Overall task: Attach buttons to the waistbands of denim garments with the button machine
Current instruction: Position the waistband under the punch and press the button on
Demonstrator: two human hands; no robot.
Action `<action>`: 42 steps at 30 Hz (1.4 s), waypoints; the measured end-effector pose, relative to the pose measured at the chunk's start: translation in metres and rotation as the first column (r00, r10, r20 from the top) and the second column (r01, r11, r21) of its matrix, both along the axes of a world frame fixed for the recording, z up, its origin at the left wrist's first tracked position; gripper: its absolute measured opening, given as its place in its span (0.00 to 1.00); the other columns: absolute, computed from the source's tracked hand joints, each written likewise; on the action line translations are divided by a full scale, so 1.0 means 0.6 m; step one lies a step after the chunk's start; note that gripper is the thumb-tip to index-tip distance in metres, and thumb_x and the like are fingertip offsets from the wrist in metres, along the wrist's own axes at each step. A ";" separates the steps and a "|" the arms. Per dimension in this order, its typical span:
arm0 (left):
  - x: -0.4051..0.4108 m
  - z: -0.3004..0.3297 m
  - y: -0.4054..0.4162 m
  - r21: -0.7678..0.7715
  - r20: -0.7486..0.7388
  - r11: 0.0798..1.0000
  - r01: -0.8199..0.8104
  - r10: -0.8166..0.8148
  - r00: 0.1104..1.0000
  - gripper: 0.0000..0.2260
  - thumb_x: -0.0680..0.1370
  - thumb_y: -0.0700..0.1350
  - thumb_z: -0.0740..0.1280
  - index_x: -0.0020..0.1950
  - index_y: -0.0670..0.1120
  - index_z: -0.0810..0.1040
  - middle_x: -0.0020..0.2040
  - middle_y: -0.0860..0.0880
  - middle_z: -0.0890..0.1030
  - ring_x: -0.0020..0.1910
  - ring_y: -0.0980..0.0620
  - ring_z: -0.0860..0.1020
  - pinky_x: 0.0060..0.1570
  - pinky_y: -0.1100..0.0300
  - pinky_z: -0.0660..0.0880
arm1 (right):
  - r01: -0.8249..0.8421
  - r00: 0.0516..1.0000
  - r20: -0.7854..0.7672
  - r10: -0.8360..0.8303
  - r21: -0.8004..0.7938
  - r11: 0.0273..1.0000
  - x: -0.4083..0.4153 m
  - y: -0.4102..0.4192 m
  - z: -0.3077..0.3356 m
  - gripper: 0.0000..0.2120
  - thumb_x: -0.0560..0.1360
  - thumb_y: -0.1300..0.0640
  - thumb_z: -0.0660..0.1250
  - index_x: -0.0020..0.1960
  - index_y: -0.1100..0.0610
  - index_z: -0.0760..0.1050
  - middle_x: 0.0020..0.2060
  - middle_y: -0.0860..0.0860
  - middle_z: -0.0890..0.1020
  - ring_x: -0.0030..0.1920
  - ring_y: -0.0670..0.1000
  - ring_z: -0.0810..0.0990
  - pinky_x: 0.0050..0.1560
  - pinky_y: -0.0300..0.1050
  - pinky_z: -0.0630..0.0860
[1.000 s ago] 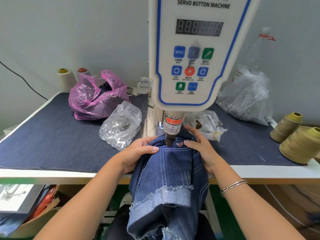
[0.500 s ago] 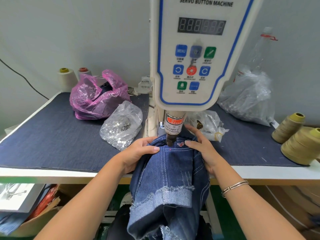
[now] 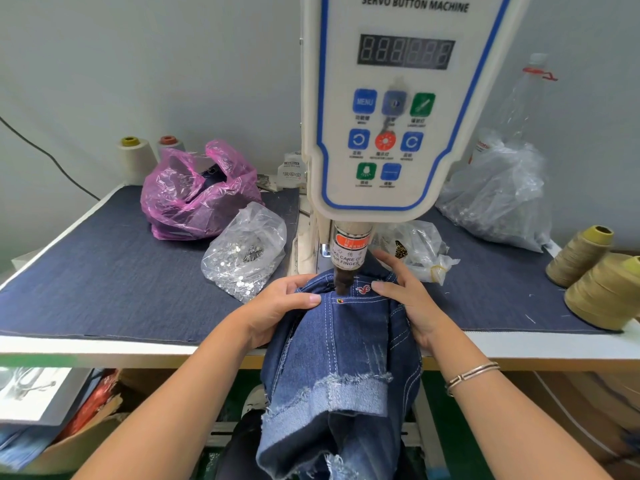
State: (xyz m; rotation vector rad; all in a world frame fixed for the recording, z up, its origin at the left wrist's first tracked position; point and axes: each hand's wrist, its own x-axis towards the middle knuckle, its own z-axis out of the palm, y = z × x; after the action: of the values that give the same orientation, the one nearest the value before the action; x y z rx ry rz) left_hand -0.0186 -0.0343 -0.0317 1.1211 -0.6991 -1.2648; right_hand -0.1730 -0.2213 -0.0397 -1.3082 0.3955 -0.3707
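Left hand (image 3: 277, 308) and right hand (image 3: 408, 299) grip the waistband of the blue denim garment with frayed hems (image 3: 341, 368), fingers curled over it, directly under the white servo button machine (image 3: 398, 109). Clear plastic bag of silver buttons (image 3: 242, 251) left of the machine.

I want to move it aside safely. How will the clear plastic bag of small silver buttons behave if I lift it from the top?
The clear plastic bag of small silver buttons will probably sag, as its thin film is crumpled. It looks heavy for its size. Loose buttons lie at its lower edge, so more may spill.
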 end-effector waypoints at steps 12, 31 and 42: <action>0.001 -0.002 -0.001 -0.010 0.007 1.000 0.008 -0.008 1.000 0.26 0.69 0.45 0.73 0.67 0.44 0.76 0.63 0.36 0.78 0.60 0.40 0.78 0.60 0.50 0.76 | 0.011 1.000 -0.011 -0.012 -0.020 1.000 0.000 -0.001 -0.005 0.22 0.72 0.64 0.69 0.60 0.43 0.78 0.66 0.52 0.75 0.65 0.54 0.76 0.63 0.52 0.75; 0.014 0.030 0.008 0.129 0.227 0.976 0.176 -0.202 0.953 0.20 0.68 0.52 0.73 0.59 0.49 0.82 0.58 0.44 0.82 0.57 0.47 0.81 0.54 0.58 0.76 | -0.194 0.977 -0.040 0.210 0.253 0.948 -0.054 0.066 0.067 0.18 0.69 0.63 0.70 0.58 0.53 0.80 0.57 0.56 0.82 0.51 0.53 0.83 0.50 0.45 0.80; 0.020 0.087 0.110 0.033 0.270 0.968 0.248 -0.247 0.931 0.26 0.65 0.51 0.77 0.59 0.42 0.82 0.56 0.44 0.83 0.54 0.48 0.82 0.52 0.58 0.77 | -0.241 0.959 -0.126 0.255 0.115 0.964 -0.040 0.212 0.101 0.21 0.65 0.53 0.73 0.57 0.48 0.76 0.50 0.52 0.85 0.49 0.51 0.84 0.47 0.43 0.79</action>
State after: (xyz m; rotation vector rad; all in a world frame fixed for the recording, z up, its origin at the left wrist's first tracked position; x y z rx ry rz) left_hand -0.0068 0.0314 0.0204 1.2482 -1.0759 -1.3323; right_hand -0.1969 -0.0943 0.0206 -1.2726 0.3566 -0.0473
